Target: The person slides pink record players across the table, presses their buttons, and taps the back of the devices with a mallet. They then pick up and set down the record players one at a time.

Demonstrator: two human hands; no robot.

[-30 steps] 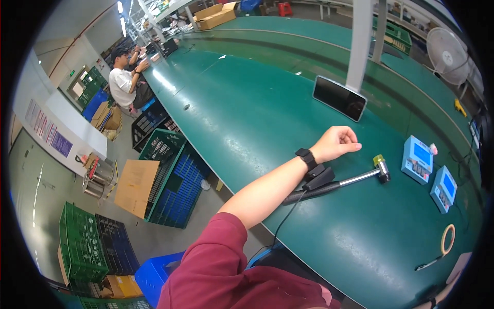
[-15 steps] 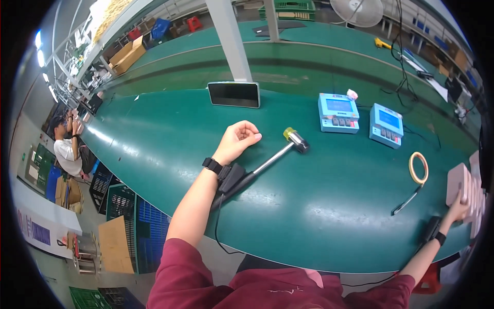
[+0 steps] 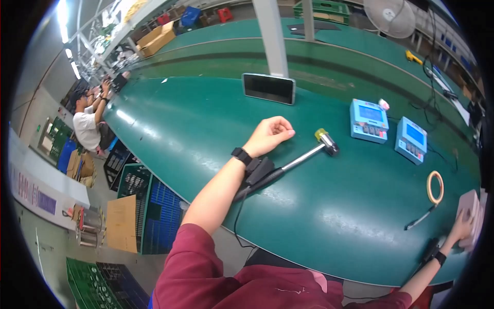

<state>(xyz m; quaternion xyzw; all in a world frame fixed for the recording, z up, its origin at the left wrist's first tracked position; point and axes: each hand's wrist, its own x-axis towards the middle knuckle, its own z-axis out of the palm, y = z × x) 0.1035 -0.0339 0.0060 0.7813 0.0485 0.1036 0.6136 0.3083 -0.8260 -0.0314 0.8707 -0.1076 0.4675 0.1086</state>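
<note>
Left hand (image 3: 267, 136) loosely curled, resting empty on the green counter (image 3: 195, 129). One hammer (image 3: 303, 157) lies at its 4 o'clock, just beside it. Two blue meters (image 3: 368, 120) at 3 o'clock. Right hand (image 3: 459, 228), fingers spread, presses a white stack (image 3: 471, 216).

Glossy green bench top (image 3: 206, 129); hammer (image 3: 303, 156) had a bright metal shaft; matt black wristband (image 3: 242, 155); dull cardboard sheet (image 3: 122, 224).
</note>
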